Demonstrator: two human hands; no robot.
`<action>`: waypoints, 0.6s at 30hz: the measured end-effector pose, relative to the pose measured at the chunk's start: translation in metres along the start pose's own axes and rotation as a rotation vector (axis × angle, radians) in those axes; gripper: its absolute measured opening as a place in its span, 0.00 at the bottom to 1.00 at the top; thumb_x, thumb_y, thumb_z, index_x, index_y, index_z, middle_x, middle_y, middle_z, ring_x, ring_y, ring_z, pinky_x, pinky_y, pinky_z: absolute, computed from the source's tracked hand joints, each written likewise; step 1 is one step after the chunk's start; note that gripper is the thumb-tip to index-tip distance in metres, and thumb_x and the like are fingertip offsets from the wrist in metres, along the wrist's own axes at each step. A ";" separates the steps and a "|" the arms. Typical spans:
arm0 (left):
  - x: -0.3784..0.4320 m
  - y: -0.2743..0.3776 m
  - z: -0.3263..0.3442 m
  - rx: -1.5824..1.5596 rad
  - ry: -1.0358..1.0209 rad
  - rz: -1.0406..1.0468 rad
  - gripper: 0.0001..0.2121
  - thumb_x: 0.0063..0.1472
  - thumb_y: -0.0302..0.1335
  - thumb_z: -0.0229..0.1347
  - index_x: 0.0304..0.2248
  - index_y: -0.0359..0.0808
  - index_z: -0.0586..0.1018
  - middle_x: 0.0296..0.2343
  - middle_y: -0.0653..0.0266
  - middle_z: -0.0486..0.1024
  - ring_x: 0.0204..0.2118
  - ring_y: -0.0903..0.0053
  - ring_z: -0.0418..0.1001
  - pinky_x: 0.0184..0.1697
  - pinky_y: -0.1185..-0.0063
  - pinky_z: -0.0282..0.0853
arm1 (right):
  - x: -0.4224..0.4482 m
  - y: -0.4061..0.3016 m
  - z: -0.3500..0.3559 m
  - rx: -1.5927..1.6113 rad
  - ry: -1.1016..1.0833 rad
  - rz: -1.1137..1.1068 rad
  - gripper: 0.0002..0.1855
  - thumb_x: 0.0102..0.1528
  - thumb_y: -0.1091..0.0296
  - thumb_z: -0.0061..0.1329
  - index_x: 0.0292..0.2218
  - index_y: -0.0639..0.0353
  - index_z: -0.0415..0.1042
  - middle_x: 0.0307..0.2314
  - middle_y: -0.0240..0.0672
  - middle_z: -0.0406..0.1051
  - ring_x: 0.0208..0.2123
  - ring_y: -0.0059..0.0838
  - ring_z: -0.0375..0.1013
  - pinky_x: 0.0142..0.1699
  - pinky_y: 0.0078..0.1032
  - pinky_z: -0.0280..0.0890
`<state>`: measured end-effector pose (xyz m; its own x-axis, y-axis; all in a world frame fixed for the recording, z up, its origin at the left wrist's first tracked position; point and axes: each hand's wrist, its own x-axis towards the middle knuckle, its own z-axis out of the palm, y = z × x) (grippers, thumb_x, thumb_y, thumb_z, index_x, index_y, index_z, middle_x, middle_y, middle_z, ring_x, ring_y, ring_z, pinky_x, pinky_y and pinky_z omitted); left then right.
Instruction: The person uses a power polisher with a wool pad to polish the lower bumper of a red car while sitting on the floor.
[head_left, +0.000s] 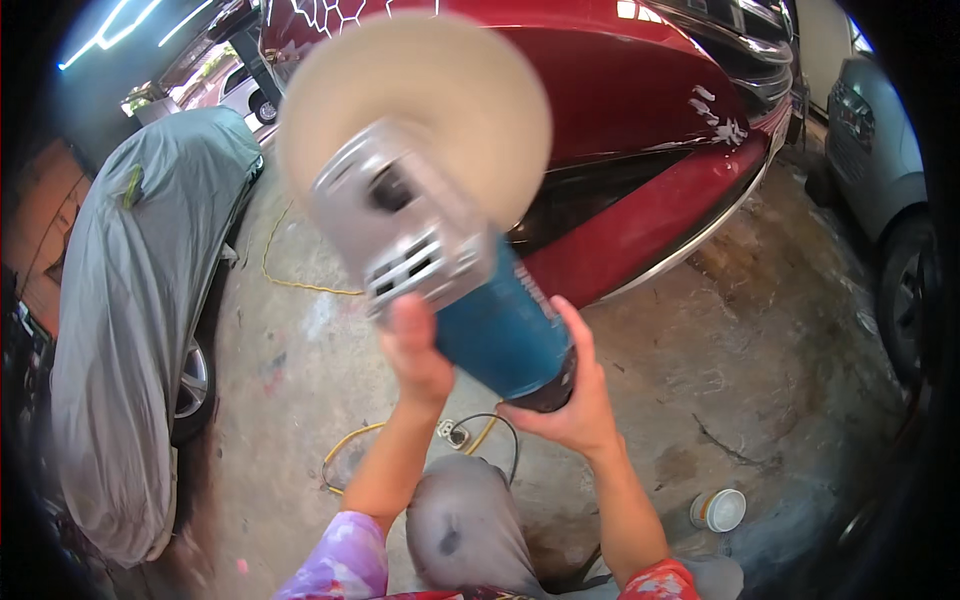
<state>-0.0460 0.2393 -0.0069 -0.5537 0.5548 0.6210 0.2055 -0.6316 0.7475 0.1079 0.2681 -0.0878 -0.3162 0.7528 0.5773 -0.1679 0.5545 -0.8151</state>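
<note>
Both my hands hold a power polisher (502, 330) with a blue body and a silver metal gear head. My left hand (416, 349) grips it beside the vented head, thumb on top. Around the dark rear end of the body closes my right hand (574, 397). A large round cream polishing pad (420, 90) sits at the far end, blurred. Behind the pad is the corner of a dark red car (615, 82), its lower bumper (645, 217) partly hidden by the polisher. White smears of compound (720, 124) mark the red paint at the right.
A car under a grey cover (150, 300) stands at the left. At the right is a silver car (874, 142). A yellow extension cord (304, 285) and a socket with a plug (453, 433) lie on the concrete floor (300, 405). A small white-lidded tub (724, 511) stands near my right knee.
</note>
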 end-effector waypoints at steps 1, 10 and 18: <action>0.003 0.010 0.020 -0.004 -0.107 0.013 0.35 0.59 0.52 0.45 0.54 0.30 0.64 0.45 0.53 0.73 0.47 0.66 0.74 0.51 0.70 0.68 | 0.001 0.004 -0.007 0.111 0.039 -0.038 0.59 0.35 0.63 0.68 0.63 0.55 0.48 0.47 0.46 0.71 0.47 0.38 0.74 0.50 0.31 0.68; -0.002 0.021 0.201 0.499 -0.477 0.156 0.42 0.43 0.48 0.68 0.49 0.28 0.62 0.38 0.43 0.75 0.40 0.49 0.76 0.45 0.63 0.70 | -0.021 0.067 -0.093 0.695 0.195 0.273 0.31 0.44 0.67 0.62 0.47 0.64 0.62 0.32 0.38 0.70 0.29 0.28 0.73 0.34 0.28 0.70; 0.000 0.030 0.193 0.603 -0.455 0.127 0.39 0.43 0.51 0.67 0.45 0.29 0.66 0.35 0.41 0.76 0.38 0.46 0.76 0.42 0.60 0.71 | -0.017 0.046 -0.080 0.654 0.237 0.321 0.41 0.43 0.72 0.63 0.54 0.62 0.54 0.35 0.38 0.69 0.29 0.28 0.73 0.34 0.27 0.71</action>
<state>0.1161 0.3249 0.0605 -0.1368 0.7484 0.6489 0.7225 -0.3728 0.5823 0.1803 0.3090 -0.1317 -0.2462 0.9385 0.2422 -0.6436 0.0286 -0.7648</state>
